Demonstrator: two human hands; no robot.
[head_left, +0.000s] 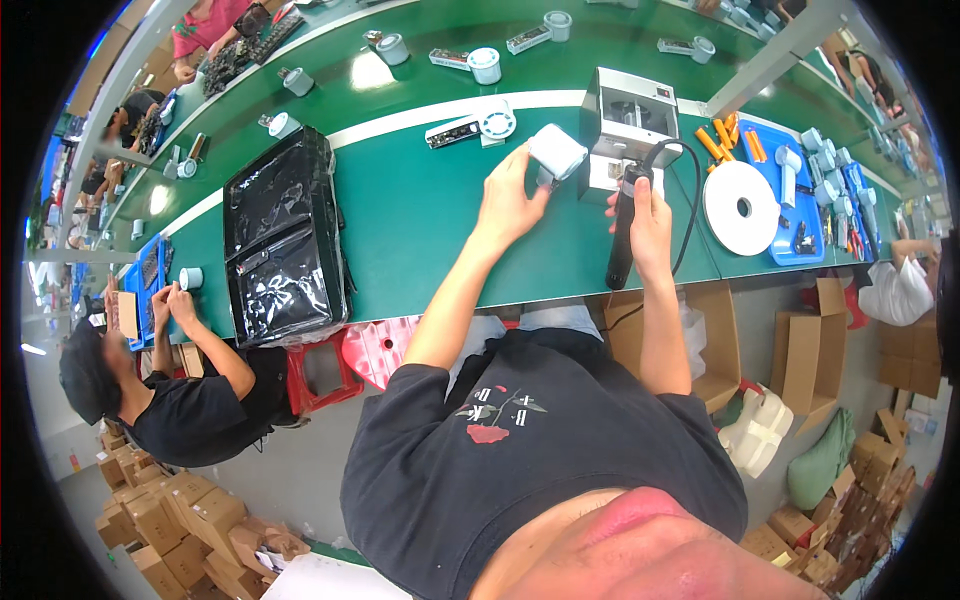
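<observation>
My left hand (510, 195) is closed round a pale blue and white device with a round, drum-like head (557, 152), raised over the green bench. My right hand (648, 225) grips a black corded electric screwdriver (621, 240) held upright, its top end close to a grey box-shaped machine (630, 112), which looks like a screw feeder. Its cord loops to the right. Just beyond my left hand lies a similar device (497, 122) with its handle open and inner parts showing.
A black bag in clear plastic (280, 240) lies at the left. On the right are a white reel (741, 208), orange-handled tools (713, 145) and a blue tray (790, 225) of parts. More devices line the far belt (430, 85). A co-worker (190, 400) sits at the left.
</observation>
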